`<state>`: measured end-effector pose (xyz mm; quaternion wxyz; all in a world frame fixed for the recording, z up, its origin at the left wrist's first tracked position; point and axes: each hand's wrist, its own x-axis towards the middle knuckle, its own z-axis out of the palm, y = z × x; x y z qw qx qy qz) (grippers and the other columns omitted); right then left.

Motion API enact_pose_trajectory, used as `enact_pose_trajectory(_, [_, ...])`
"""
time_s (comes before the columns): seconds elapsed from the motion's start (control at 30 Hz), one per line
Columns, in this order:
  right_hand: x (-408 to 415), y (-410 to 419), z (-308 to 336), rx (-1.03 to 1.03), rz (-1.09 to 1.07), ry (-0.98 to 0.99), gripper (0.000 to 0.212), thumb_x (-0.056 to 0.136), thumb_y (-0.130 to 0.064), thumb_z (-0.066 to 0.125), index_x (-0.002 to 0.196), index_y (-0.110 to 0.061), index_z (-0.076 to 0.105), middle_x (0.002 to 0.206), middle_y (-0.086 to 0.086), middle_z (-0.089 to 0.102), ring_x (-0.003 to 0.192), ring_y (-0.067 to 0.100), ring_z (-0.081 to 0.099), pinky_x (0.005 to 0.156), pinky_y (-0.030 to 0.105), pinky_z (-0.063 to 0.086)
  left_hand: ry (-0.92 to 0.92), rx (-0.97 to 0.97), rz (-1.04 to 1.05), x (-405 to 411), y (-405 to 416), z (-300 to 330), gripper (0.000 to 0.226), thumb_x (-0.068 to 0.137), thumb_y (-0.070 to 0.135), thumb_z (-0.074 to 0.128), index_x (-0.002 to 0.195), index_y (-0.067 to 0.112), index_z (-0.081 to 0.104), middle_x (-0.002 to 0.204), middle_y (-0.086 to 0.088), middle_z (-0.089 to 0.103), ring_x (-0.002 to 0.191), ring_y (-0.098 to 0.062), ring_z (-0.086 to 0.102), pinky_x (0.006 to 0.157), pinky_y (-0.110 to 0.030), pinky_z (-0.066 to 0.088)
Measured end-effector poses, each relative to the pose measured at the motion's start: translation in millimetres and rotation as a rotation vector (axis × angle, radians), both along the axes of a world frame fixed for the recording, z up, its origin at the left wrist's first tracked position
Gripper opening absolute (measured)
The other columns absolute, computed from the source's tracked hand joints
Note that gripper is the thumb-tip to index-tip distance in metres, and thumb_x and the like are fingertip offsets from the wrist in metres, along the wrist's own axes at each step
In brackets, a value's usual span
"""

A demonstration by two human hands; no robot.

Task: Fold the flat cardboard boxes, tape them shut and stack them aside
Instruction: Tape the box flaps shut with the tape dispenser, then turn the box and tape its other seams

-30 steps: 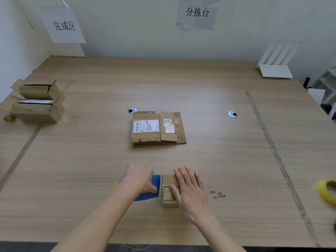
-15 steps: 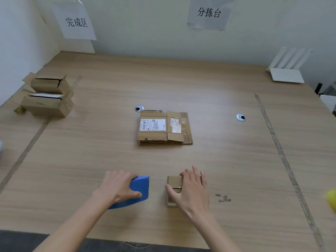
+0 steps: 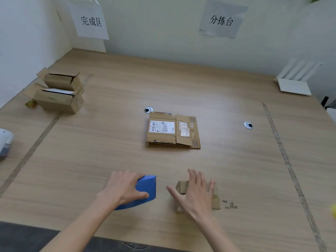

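A small folded cardboard box (image 3: 216,200) sits near the table's front edge. My right hand (image 3: 195,192) lies flat on top of it with fingers spread and straight. To its left my left hand (image 3: 123,188) grips a blue tape dispenser (image 3: 145,188), which rests on the table apart from the box. A pile of flat cardboard boxes (image 3: 172,130) lies in the middle of the table. Two folded boxes (image 3: 60,93) stand stacked at the far left, their top flaps partly raised.
A white router (image 3: 294,82) stands at the back right. Two round cable holes (image 3: 248,125) are set in the table. Tape lines run along both sides (image 3: 283,148). A white object (image 3: 5,142) pokes in at the left edge, something yellow (image 3: 334,211) at the right edge.
My left hand has drawn the blue tape dispenser leftward, away from the small box. My right hand has stayed on the box, and the view has shifted slightly.
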<state>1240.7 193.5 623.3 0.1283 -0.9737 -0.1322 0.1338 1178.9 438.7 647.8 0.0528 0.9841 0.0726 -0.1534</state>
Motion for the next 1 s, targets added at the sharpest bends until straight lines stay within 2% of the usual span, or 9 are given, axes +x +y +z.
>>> enact_pose_trajectory(0.07, [5.4,-28.2,5.6,0.11,0.137,0.024,0.102,0.075,-0.09,0.037,0.157,-0.041,0.002,0.166,-0.017,0.003,0.156,0.007,-0.003,0.121,0.042,-0.018,-0.001,-0.015,0.008,-1.5,5.0,2.4,0.051,0.064,0.071,0.05,0.101,0.036,0.058,0.084,0.012,0.067,0.078,-0.012,0.063,0.067,-0.03,0.05])
enact_pose_trajectory(0.17, [9.9,-76.7,12.8,0.118,0.36,0.097,0.102,0.071,-0.067,0.059,0.149,-0.06,-0.007,0.163,-0.027,-0.004,0.154,0.0,-0.007,0.124,0.034,-0.012,-0.001,-0.027,0.009,-3.0,10.4,4.6,0.051,0.065,0.071,0.05,0.102,0.037,0.058,0.086,0.013,0.068,0.078,-0.012,0.063,0.068,-0.03,0.051])
enact_pose_trajectory(0.3, [17.3,-101.9,14.4,0.046,0.416,0.029,0.075,0.076,-0.043,0.058,0.141,-0.059,0.025,0.157,-0.028,0.019,0.149,0.0,0.021,0.119,0.024,0.017,-0.012,-0.015,0.0,-0.8,8.8,5.7,0.051,0.064,0.071,0.049,0.101,0.038,0.058,0.083,0.014,0.067,0.076,-0.01,0.062,0.064,-0.029,0.047])
enact_pose_trajectory(0.4, [11.4,-81.9,9.5,-0.002,0.191,-0.145,0.064,0.072,-0.067,0.06,0.132,-0.052,0.046,0.137,-0.019,0.047,0.127,0.01,0.051,0.101,0.028,0.039,-0.009,-0.007,-0.009,3.6,6.5,7.2,0.053,0.063,0.073,0.048,0.103,0.039,0.059,0.082,0.014,0.066,0.074,-0.009,0.061,0.063,-0.03,0.047])
enact_pose_trajectory(0.47, [3.0,-58.5,2.6,0.018,-0.008,-0.217,0.068,0.067,-0.078,0.066,0.126,-0.046,0.054,0.121,-0.011,0.056,0.111,0.016,0.058,0.089,0.033,0.047,-0.01,-0.008,-0.016,7.9,5.7,9.1,0.054,0.063,0.074,0.047,0.104,0.04,0.059,0.082,0.014,0.067,0.073,-0.008,0.061,0.063,-0.03,0.049])
enact_pose_trajectory(0.6, [-9.5,-20.4,-5.0,0.135,-0.167,-0.248,0.078,0.072,-0.087,0.056,0.129,-0.035,0.046,0.115,-0.007,0.049,0.1,0.016,0.056,0.078,0.032,0.049,-0.016,-0.035,-0.022,14.2,3.9,16.4,0.055,0.063,0.074,0.047,0.105,0.041,0.059,0.081,0.014,0.066,0.072,-0.007,0.06,0.063,-0.031,0.049])
enact_pose_trajectory(0.7, [-16.6,-15.9,-7.2,0.219,-0.172,-0.184,0.063,0.088,-0.078,0.041,0.137,-0.039,0.035,0.124,-0.01,0.04,0.109,0.015,0.055,0.083,0.032,0.049,-0.033,-0.059,-0.011,15.4,4.0,21.5,0.055,0.062,0.073,0.048,0.104,0.04,0.059,0.079,0.015,0.065,0.071,-0.006,0.058,0.061,-0.03,0.047])
enact_pose_trajectory(0.83, [-18.6,-25.1,-0.8,0.283,-0.148,-0.085,0.054,0.093,-0.068,0.046,0.14,-0.046,0.032,0.13,-0.012,0.035,0.105,0.014,0.057,0.079,0.03,0.053,-0.05,-0.075,-0.011,15.2,2.8,27.4,0.058,0.061,0.074,0.047,0.107,0.04,0.059,0.081,0.016,0.066,0.073,-0.007,0.059,0.063,-0.031,0.049])
enact_pose_trajectory(1.0, [-14.3,-32.2,17.4,0.433,-0.061,-0.232,0.042,0.098,-0.047,0.058,0.139,-0.036,0.052,0.135,-0.014,0.045,0.12,0.008,0.051,0.098,0.03,0.049,-0.064,-0.094,-0.044,9.2,0.9,45.3,0.066,0.063,0.078,0.047,0.122,0.051,0.055,0.084,0.023,0.066,0.074,-0.003,0.059,0.061,-0.026,0.048])
